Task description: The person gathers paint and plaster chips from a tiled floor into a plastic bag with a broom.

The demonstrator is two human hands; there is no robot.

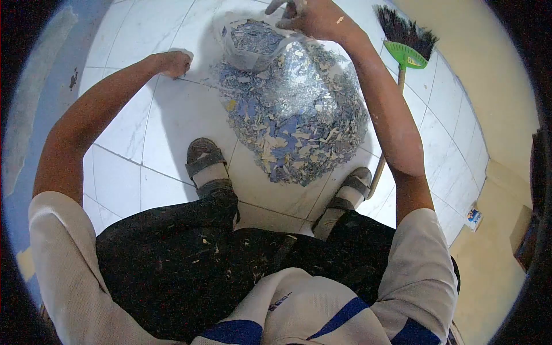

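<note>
A clear plastic bag (233,43) stands upright at the far end of a pile of paint flakes (287,135), with grey-blue flakes inside it. To the left of the bag and apart from it, my left hand (174,63) is closed; what it holds, if anything, is hidden. My right hand (305,18) is over the bag's right rim, its dusty fingers spread apart. I see nothing held in that hand. The pile has blue, cream and grey chips, with a shiny, clear plastic-like patch over its upper middle.
White tiles (167,155) cover the floor. My sandalled feet (204,161) flank the near end of the pile. A broom (405,52) with black bristles and a green head lies at right, its handle beside my right foot. A small packet (474,217) is by the right wall.
</note>
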